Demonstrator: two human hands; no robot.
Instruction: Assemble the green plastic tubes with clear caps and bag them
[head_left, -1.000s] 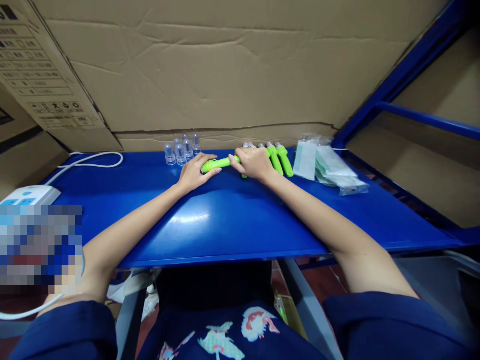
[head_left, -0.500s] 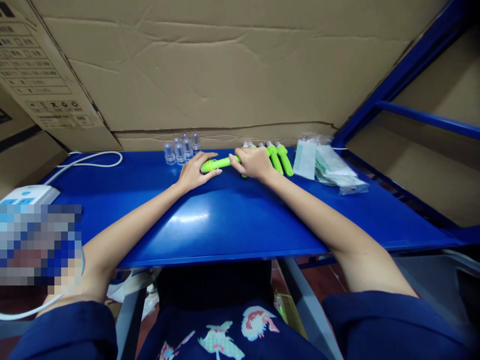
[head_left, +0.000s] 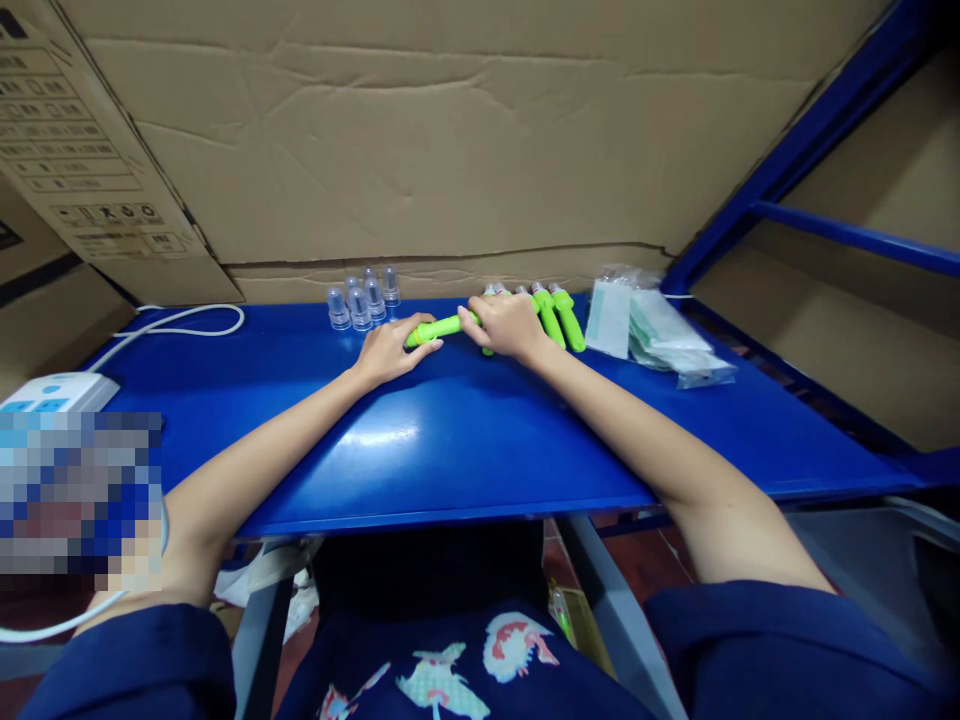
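Note:
A bright green, stick-shaped plastic piece point(head_left: 442, 327) lies level between my two hands, just above the blue table. My left hand point(head_left: 390, 350) closes its thumb and fingers round the wider left end. At the other end, my right hand point(head_left: 504, 322) grips the narrower part, covering it. Behind and right of the right hand, several like green pieces point(head_left: 568, 322) with pale tips lie in a row, some partly hidden by the hand. Several clear plastic caps point(head_left: 358, 306) stand upright beyond my left hand.
Plastic-wrapped pale green packets point(head_left: 671, 330) lie on the blue table point(head_left: 465, 440) at the right. A white power strip point(head_left: 60, 390) with a white cable point(head_left: 217, 310) is at the left. A cardboard wall point(head_left: 450, 150) closes the back, and a blue metal frame point(head_left: 787, 140) rises at the right.
The left hand's fingers have closed further round the wide end of the green piece, which has turned slightly. The right hand keeps its hold in nearly the same place.

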